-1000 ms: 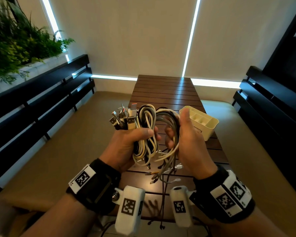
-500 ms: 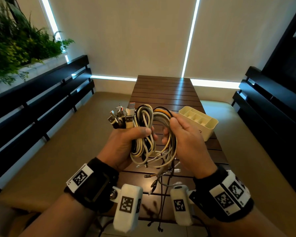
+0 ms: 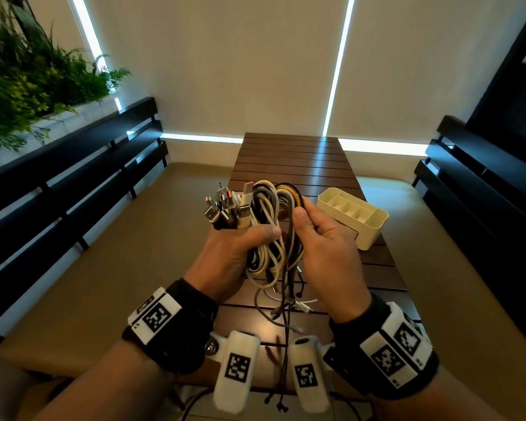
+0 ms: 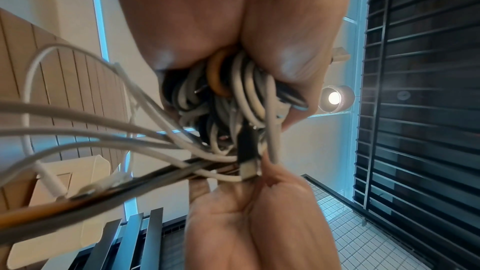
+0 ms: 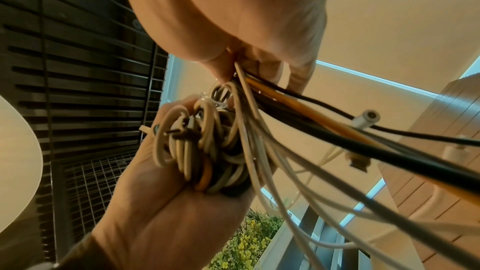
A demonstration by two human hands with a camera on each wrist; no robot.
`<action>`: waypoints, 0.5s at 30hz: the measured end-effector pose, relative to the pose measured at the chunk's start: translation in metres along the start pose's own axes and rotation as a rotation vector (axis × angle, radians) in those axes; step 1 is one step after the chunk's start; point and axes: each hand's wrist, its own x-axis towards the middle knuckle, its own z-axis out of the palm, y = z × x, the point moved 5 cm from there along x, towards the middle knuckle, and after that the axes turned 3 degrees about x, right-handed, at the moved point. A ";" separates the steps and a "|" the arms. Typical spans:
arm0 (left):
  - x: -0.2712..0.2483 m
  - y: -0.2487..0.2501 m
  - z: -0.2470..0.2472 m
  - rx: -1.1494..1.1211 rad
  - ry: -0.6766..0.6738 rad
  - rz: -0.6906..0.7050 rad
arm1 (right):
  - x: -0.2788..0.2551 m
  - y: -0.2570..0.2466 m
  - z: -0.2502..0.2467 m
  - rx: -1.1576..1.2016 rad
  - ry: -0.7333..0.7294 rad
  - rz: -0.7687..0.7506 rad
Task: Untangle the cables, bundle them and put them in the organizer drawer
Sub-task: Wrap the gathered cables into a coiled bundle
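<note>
My left hand (image 3: pixel 240 247) grips a coiled bundle of cables (image 3: pixel 271 226), white, grey, black and orange, held up above the dark slatted table (image 3: pixel 298 159). Several USB plugs (image 3: pixel 225 208) stick out of the fist at the upper left. My right hand (image 3: pixel 313 238) pinches the black and orange strands (image 5: pixel 285 98) at the bundle's right side. Loose cable ends (image 3: pixel 286 305) dangle below both hands. The left wrist view shows the coils (image 4: pixel 228 93) packed inside my fist. The cream organizer drawer (image 3: pixel 353 217), split into compartments, sits on the table to the right.
Dark slatted benches (image 3: pixel 73 177) run along both sides of the table, with tan cushions (image 3: pixel 134 253) on them. Green plants (image 3: pixel 28 86) fill the upper left. Blinds with bright gaps close off the far end.
My right hand has slid from the coil's side up to its top right and now pinches the strands there. The bundle has drawn tighter. My left hand has held still.
</note>
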 end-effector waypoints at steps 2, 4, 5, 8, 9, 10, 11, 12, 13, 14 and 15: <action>0.002 -0.001 0.000 0.005 -0.013 -0.008 | -0.001 0.000 0.001 0.001 0.013 -0.004; 0.003 -0.003 0.000 -0.005 -0.027 -0.029 | -0.002 -0.001 0.003 0.029 0.006 0.004; 0.003 -0.004 -0.001 -0.019 -0.032 -0.045 | -0.001 -0.002 0.004 0.041 -0.004 0.008; 0.004 -0.007 -0.003 -0.030 -0.029 -0.067 | 0.002 -0.004 0.006 0.034 -0.060 0.031; 0.005 -0.007 -0.003 -0.028 -0.030 -0.071 | 0.003 -0.002 0.007 0.022 -0.079 0.041; 0.006 -0.006 -0.003 -0.023 -0.031 -0.072 | 0.005 0.000 0.008 0.004 -0.091 0.050; 0.006 -0.006 -0.003 -0.016 -0.036 -0.068 | 0.006 0.002 0.010 -0.019 -0.103 0.048; 0.008 -0.005 -0.002 -0.013 -0.041 -0.060 | 0.006 0.003 0.012 -0.035 -0.114 0.040; 0.009 -0.004 -0.002 -0.017 -0.046 -0.052 | 0.007 0.003 0.013 -0.044 -0.122 0.032; 0.010 -0.004 -0.002 -0.026 -0.052 -0.044 | 0.007 0.002 0.014 -0.046 -0.133 0.027; 0.010 -0.004 -0.002 -0.036 -0.065 -0.036 | 0.006 -0.002 0.016 -0.050 -0.149 0.029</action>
